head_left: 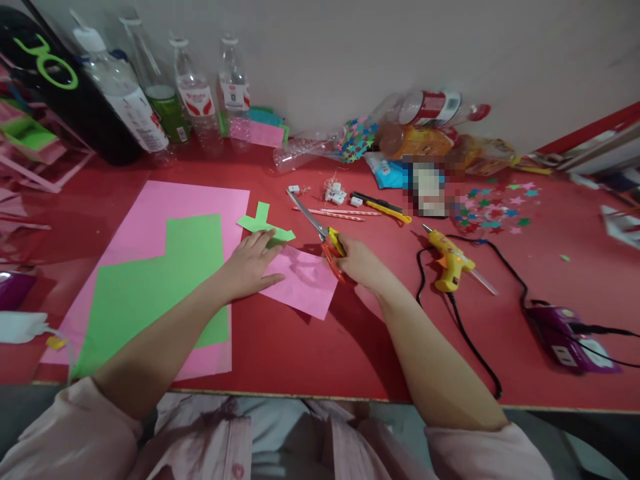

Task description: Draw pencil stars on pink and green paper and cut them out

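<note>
My right hand (357,261) is closed around the handles of a pair of scissors (325,235), orange and yellow, whose blades point up and to the left, away from me. Under and beside my left hand (254,268) lies a small pink paper piece (315,283). The left fingers are stretched out, palm down, with the fingertips at a green paper cut-out (262,220) shaped like a T or cross. Part of the cut-out is hidden by those fingers. To the left, a large green sheet (165,297) with a notched corner rests on a pink sheet (135,227).
A yellow glue gun (451,260) with a black cord lies right, near a purple power strip (567,337). Behind the scissors are pencils (345,215) and a yellow cutter (387,210). Bottles (197,100) stand along the wall; star confetti (495,207) lies farther right.
</note>
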`<state>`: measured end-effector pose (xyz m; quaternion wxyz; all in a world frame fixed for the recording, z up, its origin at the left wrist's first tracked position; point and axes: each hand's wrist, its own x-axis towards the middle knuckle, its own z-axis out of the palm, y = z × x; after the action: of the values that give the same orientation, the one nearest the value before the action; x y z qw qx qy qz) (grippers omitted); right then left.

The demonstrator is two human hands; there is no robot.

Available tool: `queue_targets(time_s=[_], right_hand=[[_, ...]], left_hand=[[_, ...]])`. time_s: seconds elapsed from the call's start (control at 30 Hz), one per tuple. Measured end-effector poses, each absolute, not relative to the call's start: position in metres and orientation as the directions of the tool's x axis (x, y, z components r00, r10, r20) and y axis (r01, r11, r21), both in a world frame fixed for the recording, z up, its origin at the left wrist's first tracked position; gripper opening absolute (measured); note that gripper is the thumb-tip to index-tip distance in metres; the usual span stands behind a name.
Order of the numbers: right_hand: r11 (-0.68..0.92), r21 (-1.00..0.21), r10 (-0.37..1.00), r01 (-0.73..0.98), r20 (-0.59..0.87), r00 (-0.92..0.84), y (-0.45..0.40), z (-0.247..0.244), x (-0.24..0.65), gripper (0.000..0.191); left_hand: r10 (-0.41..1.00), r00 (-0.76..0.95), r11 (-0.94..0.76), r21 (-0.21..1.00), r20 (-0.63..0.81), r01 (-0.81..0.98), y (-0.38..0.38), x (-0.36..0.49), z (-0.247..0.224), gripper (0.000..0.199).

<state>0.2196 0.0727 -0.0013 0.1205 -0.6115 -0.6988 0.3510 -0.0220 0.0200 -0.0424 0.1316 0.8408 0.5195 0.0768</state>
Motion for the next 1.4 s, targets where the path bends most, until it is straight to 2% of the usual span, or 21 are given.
queue_targets(time_s=[0.1, 0.17, 0.3, 0.4, 0.53, 0.6, 0.63, 0.67, 0.73, 0.8, 0.87, 0.93, 1.03, 1.1, 1.13, 1.23, 1.3, 1.4], right_hand=[[-0.030, -0.736, 0.928, 0.676, -0.272, -0.254, 0.072, -0.002, 0.221, 0.021], [-0.075, -0.806, 0.919, 0.588, -0.284, -0.273, 0.073, -0.001, 0.223, 0.023], [-0.147, -0.927, 0.921, 0.345, -0.255, -0.293, 0.075, 0.002, 0.226, 0.021], [-0.120, -0.979, 0.945, 0.167, -0.164, -0.284, 0.077, 0.004, 0.229, 0.024], [-0.087, -0.996, 0.972, 0.009, -0.087, -0.220, 0.078, 0.005, 0.230, 0.025], [-0.021, -0.999, 0.986, -0.040, -0.014, -0.165, 0.078, 0.004, 0.229, 0.025], [0.014, -0.999, 0.990, -0.043, 0.020, -0.137, 0.077, 0.004, 0.227, 0.024], [0.040, -0.999, 0.993, -0.034, 0.044, -0.113, 0.075, 0.004, 0.224, 0.024], [0.046, -0.999, 0.995, 0.005, 0.045, -0.086, 0.071, 0.003, 0.219, 0.026], [0.013, -0.999, 0.996, 0.029, 0.010, -0.090, 0.067, 0.002, 0.213, 0.027], [-0.017, -0.999, 0.993, 0.036, -0.021, -0.112, 0.063, 0.001, 0.210, 0.028], [-0.031, -0.999, 0.989, 0.042, -0.037, -0.144, 0.060, -0.001, 0.207, 0.028], [-0.021, -0.997, 0.979, 0.069, -0.035, -0.203, 0.056, -0.002, 0.205, 0.027], [0.019, -0.997, 0.976, 0.071, 0.003, -0.218, 0.055, -0.002, 0.203, 0.025], [0.043, -0.998, 0.978, 0.054, 0.031, -0.209, 0.054, -0.002, 0.202, 0.025], [0.061, -0.998, 0.989, -0.016, 0.063, -0.135, 0.054, -0.002, 0.200, 0.029], [0.025, -0.999, 0.994, -0.035, 0.029, -0.106, 0.054, -0.002, 0.198, 0.035], [-0.045, -0.999, 0.989, -0.030, -0.040, -0.140, 0.052, -0.005, 0.196, 0.039]], left_hand=[[0.909, 0.416, -0.391, 0.383, 0.020, 0.837, 0.022, -0.022, -0.042, 0.065], [0.922, 0.375, -0.376, 0.473, 0.102, 0.797, 0.023, -0.023, -0.040, 0.066], [0.937, 0.252, -0.349, 0.670, 0.242, 0.655, 0.025, -0.025, -0.033, 0.041], [0.959, 0.124, -0.280, 0.803, 0.253, 0.526, 0.027, -0.026, -0.032, 0.029], [0.953, -0.189, -0.168, 0.930, 0.238, 0.327, 0.031, -0.028, -0.036, 0.033], [0.923, -0.324, -0.155, 0.972, 0.206, 0.176, 0.033, -0.028, -0.035, 0.027], [0.926, -0.337, -0.152, 0.985, 0.169, 0.077, 0.033, -0.028, -0.033, 0.024], [0.945, -0.304, -0.138, 0.990, 0.122, -0.030, 0.032, -0.027, -0.030, 0.022], [0.996, -0.094, -0.034, 0.974, 0.014, -0.223, 0.030, -0.024, -0.023, 0.022], [0.990, 0.131, 0.099, 0.946, -0.061, -0.310, 0.027, -0.021, -0.018, 0.039], [0.967, 0.230, 0.186, 0.926, -0.113, -0.329, 0.022, -0.019, -0.015, 0.038], [0.950, 0.265, 0.247, 0.918, -0.166, -0.310, 0.017, -0.020, -0.013, 0.022], [0.872, 0.379, 0.381, 0.916, -0.311, -0.124, 0.008, -0.023, -0.011, 0.025], [0.801, 0.402, 0.464, 0.884, -0.444, 0.053, 0.005, -0.023, -0.010, 0.031], [0.793, 0.391, 0.468, 0.878, -0.467, 0.099, 0.004, -0.022, -0.010, 0.036], [0.879, 0.271, 0.384, 0.920, -0.391, 0.083, 0.006, -0.016, -0.010, 0.041], [0.924, 0.195, 0.323, 0.945, -0.328, 0.058, 0.009, -0.012, -0.011, 0.042], [0.947, 0.183, 0.265, 0.964, -0.263, 0.010, 0.011, -0.007, -0.012, 0.046]])
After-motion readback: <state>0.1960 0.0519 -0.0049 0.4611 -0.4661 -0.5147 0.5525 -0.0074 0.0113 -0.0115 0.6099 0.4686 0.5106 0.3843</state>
